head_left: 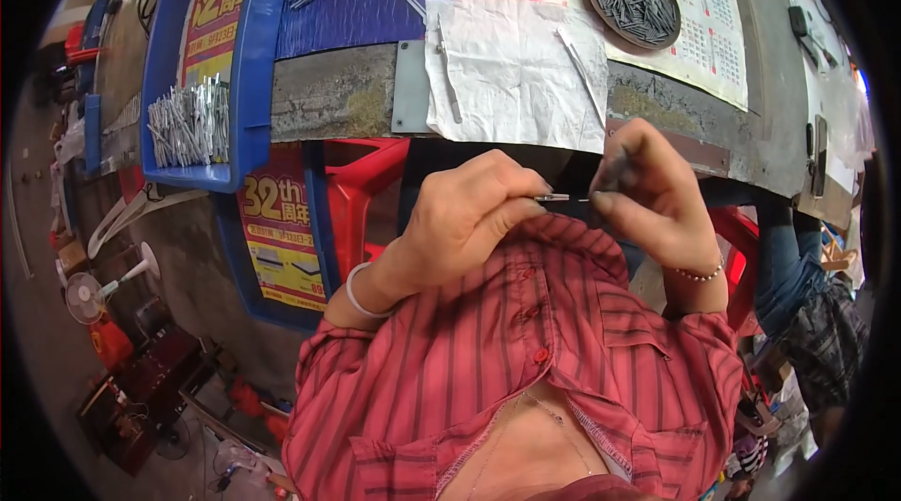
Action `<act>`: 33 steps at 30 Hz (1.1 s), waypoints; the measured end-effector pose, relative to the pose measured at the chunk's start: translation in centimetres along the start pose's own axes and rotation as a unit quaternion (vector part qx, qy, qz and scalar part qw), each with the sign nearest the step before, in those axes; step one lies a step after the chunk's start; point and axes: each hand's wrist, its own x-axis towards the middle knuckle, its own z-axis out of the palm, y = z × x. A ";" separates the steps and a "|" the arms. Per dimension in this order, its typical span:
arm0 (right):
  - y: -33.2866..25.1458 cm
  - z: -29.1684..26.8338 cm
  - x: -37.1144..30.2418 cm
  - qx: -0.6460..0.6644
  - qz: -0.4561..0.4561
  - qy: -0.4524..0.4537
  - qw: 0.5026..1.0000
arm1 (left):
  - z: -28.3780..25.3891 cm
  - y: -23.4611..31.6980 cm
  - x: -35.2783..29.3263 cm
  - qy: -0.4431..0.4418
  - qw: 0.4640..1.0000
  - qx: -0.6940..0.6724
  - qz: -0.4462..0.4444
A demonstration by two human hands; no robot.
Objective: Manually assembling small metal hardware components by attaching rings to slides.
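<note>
A white fan (84,298) stands well left of a red stool (351,184).

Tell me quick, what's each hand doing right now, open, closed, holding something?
Left hand: closed, holding a slim metal piece.
Right hand: curled beside that piece; whether it grips anything cannot be told.
</note>
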 end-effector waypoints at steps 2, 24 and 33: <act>0.3 0.3 0.1 0.038 -0.022 0.002 0.999 | 0.0 -0.1 -0.2 -0.014 0.991 -0.111 -0.073; -0.5 1.2 0.9 0.114 0.007 0.004 0.993 | 0.6 -0.6 -0.6 -0.042 0.965 -0.210 -0.148; 0.9 0.4 0.1 -0.026 0.052 -0.067 0.996 | 0.4 -0.6 -0.4 -0.046 0.992 0.102 0.062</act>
